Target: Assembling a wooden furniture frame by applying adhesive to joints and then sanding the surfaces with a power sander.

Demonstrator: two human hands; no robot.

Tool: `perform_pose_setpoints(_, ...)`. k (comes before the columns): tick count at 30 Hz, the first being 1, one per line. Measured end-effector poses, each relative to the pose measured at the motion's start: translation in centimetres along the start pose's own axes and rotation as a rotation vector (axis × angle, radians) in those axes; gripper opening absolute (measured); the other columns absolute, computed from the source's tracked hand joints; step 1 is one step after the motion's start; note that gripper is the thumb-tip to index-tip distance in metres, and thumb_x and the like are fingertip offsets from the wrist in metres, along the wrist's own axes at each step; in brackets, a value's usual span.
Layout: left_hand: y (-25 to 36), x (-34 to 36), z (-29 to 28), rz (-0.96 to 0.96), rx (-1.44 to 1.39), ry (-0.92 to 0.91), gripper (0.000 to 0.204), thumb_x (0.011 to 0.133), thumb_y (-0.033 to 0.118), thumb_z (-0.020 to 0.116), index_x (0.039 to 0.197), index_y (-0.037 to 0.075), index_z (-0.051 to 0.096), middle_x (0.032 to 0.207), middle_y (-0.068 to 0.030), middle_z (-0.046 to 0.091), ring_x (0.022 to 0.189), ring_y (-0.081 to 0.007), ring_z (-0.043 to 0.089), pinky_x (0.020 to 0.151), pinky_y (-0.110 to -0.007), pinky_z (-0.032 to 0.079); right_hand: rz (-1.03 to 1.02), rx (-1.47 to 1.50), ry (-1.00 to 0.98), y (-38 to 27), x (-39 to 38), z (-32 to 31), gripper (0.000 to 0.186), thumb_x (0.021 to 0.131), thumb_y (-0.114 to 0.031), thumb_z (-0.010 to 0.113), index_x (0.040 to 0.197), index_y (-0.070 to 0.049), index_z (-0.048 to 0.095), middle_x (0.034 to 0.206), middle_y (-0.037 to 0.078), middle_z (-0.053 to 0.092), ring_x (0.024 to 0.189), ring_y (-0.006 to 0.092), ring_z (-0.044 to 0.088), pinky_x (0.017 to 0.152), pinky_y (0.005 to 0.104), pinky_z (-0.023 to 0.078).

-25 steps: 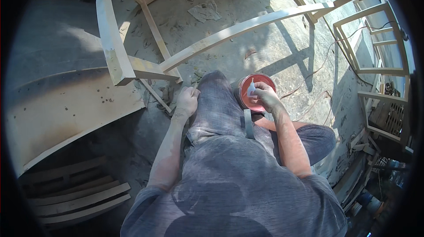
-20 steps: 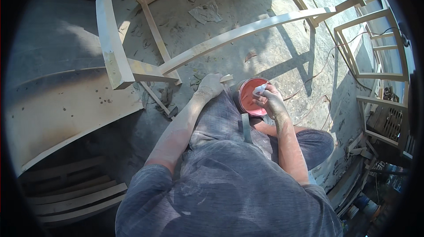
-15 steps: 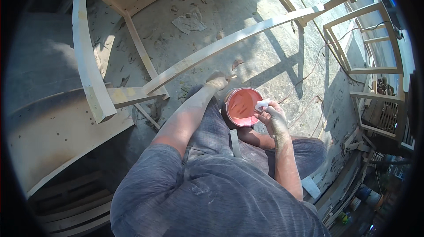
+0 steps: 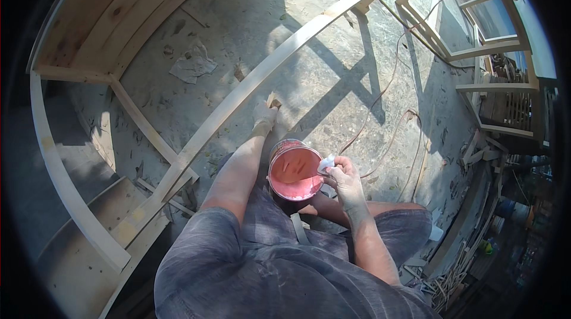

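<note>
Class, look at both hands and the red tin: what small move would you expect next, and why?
Probably the right hand dips its white scraper into the tin: it sits at the rim above pink filler, while the left hand rests by the wooden rail.

Hard sunlight floods my view from the upper right of the frame, throwing crisp dark shadows of the wooden frame (image 4: 262, 75) across the concrete floor (image 4: 333, 81). The lower left sits dim. Fisheye bends edges near the black rim; the centre stays sharp.
</note>
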State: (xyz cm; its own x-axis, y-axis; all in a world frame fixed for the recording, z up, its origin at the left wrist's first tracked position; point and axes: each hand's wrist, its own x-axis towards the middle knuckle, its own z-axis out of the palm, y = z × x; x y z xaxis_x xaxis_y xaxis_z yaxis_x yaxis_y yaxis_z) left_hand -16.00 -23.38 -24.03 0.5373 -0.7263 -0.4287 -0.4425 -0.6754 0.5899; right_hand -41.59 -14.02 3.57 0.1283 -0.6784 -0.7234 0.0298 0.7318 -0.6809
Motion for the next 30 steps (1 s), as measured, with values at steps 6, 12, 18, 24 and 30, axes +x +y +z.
perform_pose_setpoints(6, 5.9, -13.3, -11.7, -0.026, -0.910, -0.455, 0.022, 0.085, 0.011, 0.076, 0.079, 0.012, 0.055, 0.074, -0.0007, 0.059, 0.064, -0.0109, 0.055, 0.059, -0.028, 0.044, -0.217, -0.204, -0.111, -2.7, 0.2, 2.3, 0.031, 0.102, -0.013, 0.058, 0.131, -0.002, 0.058, 0.115, 0.010, 0.068, 0.098, 0.0147, 0.068, 0.084, 0.0305, 0.057)
perform_pose_setpoints(12, 7.9, -23.7, -18.6, 0.216, -1.244, -0.327, 0.021, 0.090, 0.009, 0.077, 0.087, 0.010, 0.057, 0.084, -0.0026, 0.064, 0.068, -0.0109, 0.057, 0.062, -0.025, 0.044, -0.295, -0.321, -0.394, -3.2, -2.3, 5.1, 0.038, 0.106, -0.025, 0.059, 0.136, -0.001, 0.059, 0.116, 0.006, 0.069, 0.099, 0.0119, 0.066, 0.086, 0.0279, 0.056)
perform_pose_setpoints(18, 6.8, -27.4, -22.0, 0.162, -1.395, -0.303, 0.016, 0.103, 0.018, 0.066, 0.110, 0.004, 0.065, 0.095, -0.0023, 0.067, 0.080, -0.0113, 0.063, 0.070, -0.026, 0.050, -0.336, -0.209, -0.442, -2.0, -5.1, 6.8, 0.039, 0.106, -0.025, 0.059, 0.134, 0.002, 0.060, 0.112, 0.009, 0.070, 0.092, 0.0129, 0.069, 0.082, 0.0279, 0.058)
perform_pose_setpoints(24, 6.6, -29.6, -23.9, 0.216, -1.148, -0.226, 0.023, 0.103, 0.022, 0.066, 0.112, 0.002, 0.071, 0.087, -0.0002, 0.067, 0.075, -0.0079, 0.062, 0.065, -0.023, 0.050, -0.217, -0.070, -0.501, -0.6, -6.8, 6.6, 0.039, 0.105, -0.027, 0.063, 0.129, 0.004, 0.060, 0.111, 0.010, 0.069, 0.090, 0.0137, 0.071, 0.079, 0.0261, 0.061)
perform_pose_setpoints(30, 6.0, -29.7, -25.2, 0.245, -0.587, -0.139, 0.022, 0.101, 0.026, 0.069, 0.104, 0.005, 0.073, 0.083, -0.0012, 0.070, 0.076, -0.0111, 0.062, 0.067, -0.030, 0.050, -0.100, 0.076, -0.574, 0.6, -7.0, 5.7, 0.040, 0.104, -0.026, 0.064, 0.129, 0.006, 0.059, 0.109, 0.010, 0.069, 0.088, 0.0140, 0.072, 0.076, 0.0255, 0.062)
